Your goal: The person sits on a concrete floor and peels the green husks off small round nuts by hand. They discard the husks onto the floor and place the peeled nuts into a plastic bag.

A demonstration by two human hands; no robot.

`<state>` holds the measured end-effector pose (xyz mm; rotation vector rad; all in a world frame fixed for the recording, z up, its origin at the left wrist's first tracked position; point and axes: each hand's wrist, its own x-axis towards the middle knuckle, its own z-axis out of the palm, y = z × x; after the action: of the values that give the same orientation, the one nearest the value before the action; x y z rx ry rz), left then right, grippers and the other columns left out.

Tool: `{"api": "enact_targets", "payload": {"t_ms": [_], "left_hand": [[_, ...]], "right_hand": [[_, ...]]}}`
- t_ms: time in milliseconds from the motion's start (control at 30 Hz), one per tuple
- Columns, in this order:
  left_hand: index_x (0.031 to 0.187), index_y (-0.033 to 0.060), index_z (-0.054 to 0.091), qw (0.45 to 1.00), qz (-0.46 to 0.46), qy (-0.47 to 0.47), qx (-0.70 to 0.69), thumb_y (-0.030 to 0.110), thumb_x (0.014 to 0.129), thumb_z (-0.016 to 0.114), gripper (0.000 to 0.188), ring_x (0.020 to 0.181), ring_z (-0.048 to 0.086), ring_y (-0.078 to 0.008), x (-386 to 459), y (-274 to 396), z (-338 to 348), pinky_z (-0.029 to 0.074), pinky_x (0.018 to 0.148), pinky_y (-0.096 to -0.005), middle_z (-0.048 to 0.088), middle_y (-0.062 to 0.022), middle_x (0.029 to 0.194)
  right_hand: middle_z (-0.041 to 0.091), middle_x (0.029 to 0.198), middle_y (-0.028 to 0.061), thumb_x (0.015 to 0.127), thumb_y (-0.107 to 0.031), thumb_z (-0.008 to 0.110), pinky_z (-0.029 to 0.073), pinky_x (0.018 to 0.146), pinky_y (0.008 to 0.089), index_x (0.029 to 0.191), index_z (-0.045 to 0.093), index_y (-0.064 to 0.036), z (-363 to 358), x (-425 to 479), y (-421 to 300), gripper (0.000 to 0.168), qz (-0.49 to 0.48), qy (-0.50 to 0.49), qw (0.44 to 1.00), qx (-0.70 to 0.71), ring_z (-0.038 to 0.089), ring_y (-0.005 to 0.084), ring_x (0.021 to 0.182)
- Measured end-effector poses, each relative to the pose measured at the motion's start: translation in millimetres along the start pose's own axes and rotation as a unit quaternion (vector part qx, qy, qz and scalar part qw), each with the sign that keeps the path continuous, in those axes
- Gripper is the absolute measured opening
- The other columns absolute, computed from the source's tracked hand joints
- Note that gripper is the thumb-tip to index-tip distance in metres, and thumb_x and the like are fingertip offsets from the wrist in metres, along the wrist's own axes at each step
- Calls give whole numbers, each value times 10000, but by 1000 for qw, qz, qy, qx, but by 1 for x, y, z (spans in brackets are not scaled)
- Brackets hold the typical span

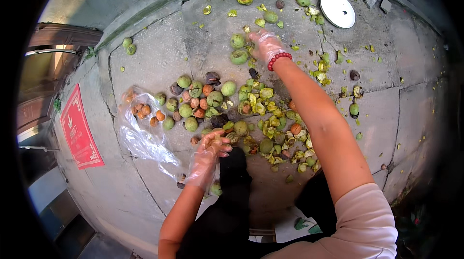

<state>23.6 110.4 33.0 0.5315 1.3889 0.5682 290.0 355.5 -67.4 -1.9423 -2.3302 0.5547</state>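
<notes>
My right hand [266, 47], in a clear plastic glove with a red bead bracelet at the wrist, reaches far forward over the concrete. Just left of its fingertips sit two green-husked walnuts [237, 41]; whether the fingers touch or grip anything is hidden. My left hand [212, 146], gloved too, is by my shoe with loosely curled fingers apart and nothing visible in them. Beyond it spreads a pile of green-husked walnuts [215, 98] mixed with brown shelled walnuts [203, 104] and blackened husks [218, 120]. Left of the pile, a clear plastic bag [139, 139] has several brown walnuts in and on it.
Broken green husks [270, 126] lie heaped under my right forearm. At the far right stands a white round dish [337, 9] with a dark spot. A red printed mat [80, 130] lies at left near a doorway. A low concrete ledge [152, 3] borders the far side.
</notes>
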Motion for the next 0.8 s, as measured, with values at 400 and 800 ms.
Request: {"api": "enact_targets", "payload": {"t_ms": [400,800], "left_hand": [[1288,37,541,999,19,0,-36,198,1020,544,313,831,659,-138,-77,-64,-11,491,732,-254,667,-78,1040],[1269,36,543,993,62,-29,-93,239,1002,586,338,834,651,-141,-80,-75,-12,490,737,-258,662,-76,1031]], "right_hand": [[650,1153,165,970,-192,627,594,798,383,1250,580,-28,-295,-214,-48,327,-228,464,768,379,683,280,983],[498,1435,202,909,-367,701,383,1119,425,1455,432,-75,10,-343,14,675,223,96,926,290,489,341,1327]]}}
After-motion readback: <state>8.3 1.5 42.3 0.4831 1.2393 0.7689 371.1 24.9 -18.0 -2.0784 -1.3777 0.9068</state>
